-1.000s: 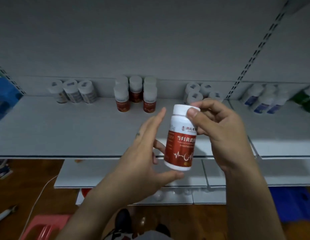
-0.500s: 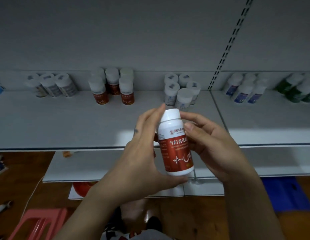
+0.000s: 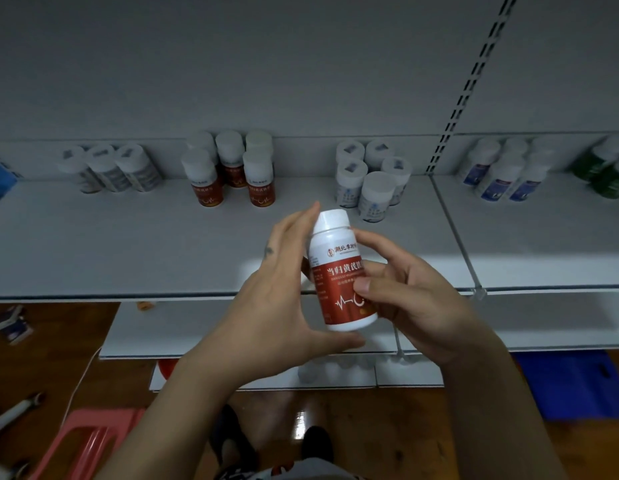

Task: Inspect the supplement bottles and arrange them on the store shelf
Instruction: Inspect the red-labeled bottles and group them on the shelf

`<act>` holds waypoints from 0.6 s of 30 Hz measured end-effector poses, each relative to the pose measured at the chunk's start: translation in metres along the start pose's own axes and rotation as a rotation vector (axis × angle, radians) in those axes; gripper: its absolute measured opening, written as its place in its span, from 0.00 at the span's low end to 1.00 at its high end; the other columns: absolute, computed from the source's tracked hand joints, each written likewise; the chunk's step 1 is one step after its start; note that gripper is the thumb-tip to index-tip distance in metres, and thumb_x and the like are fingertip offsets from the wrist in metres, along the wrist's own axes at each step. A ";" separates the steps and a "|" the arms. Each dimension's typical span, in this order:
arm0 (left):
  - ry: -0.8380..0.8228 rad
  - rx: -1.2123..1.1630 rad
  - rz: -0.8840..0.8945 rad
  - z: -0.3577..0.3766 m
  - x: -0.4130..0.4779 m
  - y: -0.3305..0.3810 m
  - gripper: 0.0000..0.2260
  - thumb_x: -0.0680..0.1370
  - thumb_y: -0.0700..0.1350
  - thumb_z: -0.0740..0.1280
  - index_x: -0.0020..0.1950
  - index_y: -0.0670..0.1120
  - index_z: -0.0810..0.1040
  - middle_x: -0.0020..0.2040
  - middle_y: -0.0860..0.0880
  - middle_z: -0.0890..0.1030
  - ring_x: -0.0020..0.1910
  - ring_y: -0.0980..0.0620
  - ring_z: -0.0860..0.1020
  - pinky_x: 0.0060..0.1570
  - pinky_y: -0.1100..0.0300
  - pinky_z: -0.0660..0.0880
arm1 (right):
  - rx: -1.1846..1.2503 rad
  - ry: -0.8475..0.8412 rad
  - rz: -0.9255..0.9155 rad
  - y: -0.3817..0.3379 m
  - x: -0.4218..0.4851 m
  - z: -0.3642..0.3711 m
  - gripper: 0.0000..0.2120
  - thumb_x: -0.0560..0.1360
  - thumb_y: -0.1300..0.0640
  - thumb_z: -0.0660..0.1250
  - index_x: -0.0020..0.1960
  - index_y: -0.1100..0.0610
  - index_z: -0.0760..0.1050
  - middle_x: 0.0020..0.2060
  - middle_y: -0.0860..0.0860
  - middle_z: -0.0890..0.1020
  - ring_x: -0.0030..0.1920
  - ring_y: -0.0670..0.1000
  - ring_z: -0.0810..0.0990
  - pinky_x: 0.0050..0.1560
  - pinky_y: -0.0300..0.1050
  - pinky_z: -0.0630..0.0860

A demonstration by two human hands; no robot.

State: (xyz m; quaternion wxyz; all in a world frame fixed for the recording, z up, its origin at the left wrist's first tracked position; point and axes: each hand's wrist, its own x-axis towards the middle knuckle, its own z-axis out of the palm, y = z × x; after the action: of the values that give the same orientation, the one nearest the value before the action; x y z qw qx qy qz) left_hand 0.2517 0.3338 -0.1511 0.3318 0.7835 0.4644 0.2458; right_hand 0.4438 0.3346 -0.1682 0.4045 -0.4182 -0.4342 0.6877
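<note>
L hand (image 3: 283, 306) + R hand (image 3: 415, 299) both have the red-label bottle (image 3: 341, 271); it's near upright w/ a slight tilt, white cap up, label toward the camera. L thumb hooks under its base; L fingers (image 3: 301, 230) run almost straight up its L side to the cap. R thumb presses the label front; R fingers curl round the back + R side. So both grips are closed on that one bottle, nothing else in either. Bottle is in the air, over the front edge of the top shelf (image 3: 128, 244), not touching it.

Beyond the grip, along the shelf's back: matching red bottles (image 3: 256, 178) in a cluster, a bit L of straight ahead; white bottles w/ pale blue labels (image 3: 370, 188) a bit R, nearest the grip; grey-label bottles (image 3: 110, 171) well off to the L. R of the grip, past the slotted upright (image 3: 470, 84): blue-label bottles (image 3: 502, 178); then green bottles (image 3: 609, 174) at the far R edge, blurred.

Below the grip: lower shelf (image 3: 231, 327); wood floor; dark shoes (image 3: 231, 441) straight under; pink stool (image 3: 89, 441) down-L; blue item (image 3: 571, 386) down-R, can't tell what.
</note>
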 end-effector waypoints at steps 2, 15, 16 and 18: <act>-0.012 0.035 -0.016 -0.002 0.001 -0.002 0.60 0.59 0.58 0.81 0.75 0.66 0.39 0.72 0.70 0.45 0.60 0.74 0.65 0.53 0.69 0.74 | 0.000 0.021 -0.015 0.002 0.003 0.002 0.31 0.70 0.61 0.70 0.71 0.50 0.68 0.56 0.60 0.83 0.56 0.60 0.83 0.52 0.51 0.79; -0.049 0.115 0.012 -0.013 -0.002 -0.007 0.62 0.61 0.60 0.80 0.75 0.63 0.33 0.70 0.72 0.39 0.61 0.69 0.59 0.60 0.65 0.66 | 0.043 0.063 -0.055 0.005 0.009 0.017 0.29 0.65 0.65 0.73 0.66 0.57 0.73 0.56 0.60 0.82 0.53 0.57 0.83 0.52 0.50 0.81; -0.043 0.116 0.022 -0.014 -0.002 -0.006 0.62 0.60 0.60 0.80 0.76 0.63 0.33 0.71 0.72 0.40 0.62 0.70 0.58 0.60 0.64 0.66 | 0.046 0.061 -0.059 0.005 0.009 0.018 0.30 0.65 0.65 0.73 0.66 0.57 0.73 0.56 0.60 0.82 0.53 0.57 0.83 0.52 0.50 0.81; -0.029 0.113 0.040 -0.015 -0.003 -0.006 0.62 0.60 0.60 0.80 0.76 0.61 0.34 0.71 0.71 0.41 0.64 0.70 0.58 0.63 0.62 0.67 | 0.047 0.055 -0.064 0.005 0.009 0.021 0.31 0.65 0.66 0.73 0.67 0.58 0.72 0.56 0.58 0.82 0.53 0.56 0.83 0.52 0.50 0.81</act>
State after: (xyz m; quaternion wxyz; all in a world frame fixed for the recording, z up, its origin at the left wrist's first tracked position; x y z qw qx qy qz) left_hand 0.2361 0.3376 -0.1459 0.2888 0.8137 0.4567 0.2145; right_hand 0.4210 0.3360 -0.1689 0.4477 -0.4132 -0.4198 0.6728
